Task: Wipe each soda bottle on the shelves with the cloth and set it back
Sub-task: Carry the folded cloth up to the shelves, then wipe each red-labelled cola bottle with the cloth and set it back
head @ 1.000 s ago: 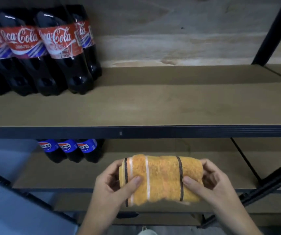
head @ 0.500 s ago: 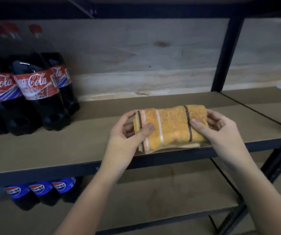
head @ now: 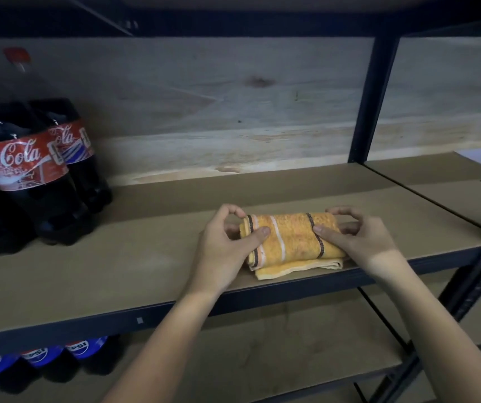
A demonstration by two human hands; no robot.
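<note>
A folded orange cloth (head: 291,239) with dark and white stripes lies on the middle shelf (head: 117,271) near its front edge. My left hand (head: 227,242) grips the cloth's left end, thumb on top. My right hand (head: 361,239) grips its right end, thumb by the dark stripe. Dark Coca-Cola bottles (head: 32,175) with red labels stand at the left of the same shelf. Pepsi bottles (head: 85,349) with blue labels stand on the shelf below, at the lower left, partly hidden by the shelf edge.
A black upright post (head: 373,100) rises at the back right of the shelf. A neighbouring shelf board (head: 451,187) continues to the right. Pale wooden boards (head: 233,106) form the back wall. The lower shelf (head: 291,350) runs under my forearms.
Both hands carried the cloth up from in front of the lower shelf and set it down on the middle shelf. The view rose and shifted right.
</note>
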